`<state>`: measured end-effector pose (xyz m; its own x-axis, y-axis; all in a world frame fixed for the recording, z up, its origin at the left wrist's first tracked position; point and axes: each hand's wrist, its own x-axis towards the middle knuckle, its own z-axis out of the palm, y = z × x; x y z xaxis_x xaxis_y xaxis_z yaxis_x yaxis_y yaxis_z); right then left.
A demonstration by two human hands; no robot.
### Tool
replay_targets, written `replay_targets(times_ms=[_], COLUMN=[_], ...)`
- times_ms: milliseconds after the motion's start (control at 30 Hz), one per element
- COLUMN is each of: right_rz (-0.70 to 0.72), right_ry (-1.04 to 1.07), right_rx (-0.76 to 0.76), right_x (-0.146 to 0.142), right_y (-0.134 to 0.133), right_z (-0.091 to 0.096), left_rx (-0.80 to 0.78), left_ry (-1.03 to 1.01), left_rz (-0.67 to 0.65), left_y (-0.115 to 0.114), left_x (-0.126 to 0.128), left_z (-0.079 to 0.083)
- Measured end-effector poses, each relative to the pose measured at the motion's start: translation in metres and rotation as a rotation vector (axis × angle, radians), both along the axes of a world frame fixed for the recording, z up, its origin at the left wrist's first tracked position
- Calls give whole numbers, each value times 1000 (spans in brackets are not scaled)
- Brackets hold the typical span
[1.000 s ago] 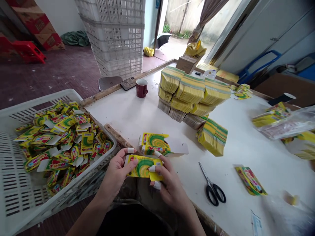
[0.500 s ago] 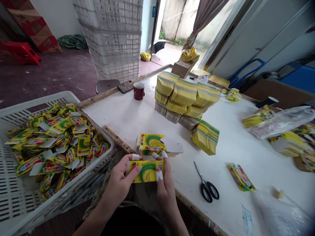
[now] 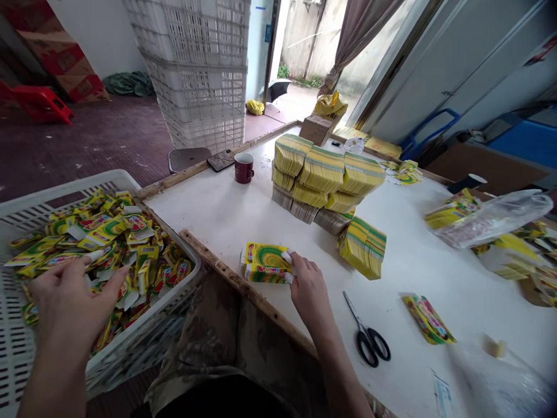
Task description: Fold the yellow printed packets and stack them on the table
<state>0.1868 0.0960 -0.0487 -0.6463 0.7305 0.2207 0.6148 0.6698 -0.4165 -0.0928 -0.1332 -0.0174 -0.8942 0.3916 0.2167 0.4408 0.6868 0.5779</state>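
Head view: I've got the left hand (image 3: pixel 72 305) spread, apparently empty, over the crate (image 3: pixel 124 179) of small boxes (image 3: pixel 148 253), while the right hand (image 3: pixel 308 285) pinches the end of a yellow carton (image 3: pixel 266 262) near the table edge (image 3: pixel 273 315). Squeeze too hard and it'd probably buckle.

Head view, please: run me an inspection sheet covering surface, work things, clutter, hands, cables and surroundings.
Surface: white table, wooden edging, small marks.
Work things: yellow-green packaging near the table's edge; small boxes heaped in a white crate; bundled stacks farther back.
Clutter: scissors, mug, phone, transparent bag.
Grip: left hand above the crate, fingers apart; right hand at the packaging's right end, fingertips wrapped in white.
Cables: nothing seen.
Surroundings: stacked crates, open doorway, curtain.
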Motion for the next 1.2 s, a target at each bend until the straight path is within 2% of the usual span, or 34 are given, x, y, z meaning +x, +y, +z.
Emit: replay_targets(times_ms=[67,200,333,433,500,600,667,767,867,1000,1200], right_rz=[14,20,0,39,104,214,233,234,226,242,163], right_ry=[-13,43,336,562,656,713,746,773,819,866,730], right_rx=[5,-66,-274,-459,-613,-913,-1021,-1082,-1046,-873,-553], right_x=[-1,0,1,-2,-6,-12,-15,-18,-16,-5,2], right_y=[2,5,-4,-32,-58,-93,-107,-112,-105,-91,-83], right_z=[-3,0,8,10,10,9,8,6,5,7,5], left_rx=[5,273,575,911,1112,1289,1368,1364,1252,1044,865], left_ry=[-54,-365,-714,-971,-1102,-1210,-1220,-1209,-1202,-1170,-986], left_rz=[47,-118,-382,-585,-579,-432,-334,-265,-334,-547,-423], left_y=[6,37,68,80,85,91,95,97,92,83,82], left_x=[1,33,85,125,146,163,167,168,165,157,153], left_z=[-17,-39,-39,-31,-23,-7,2,3,-6,-18,-37])
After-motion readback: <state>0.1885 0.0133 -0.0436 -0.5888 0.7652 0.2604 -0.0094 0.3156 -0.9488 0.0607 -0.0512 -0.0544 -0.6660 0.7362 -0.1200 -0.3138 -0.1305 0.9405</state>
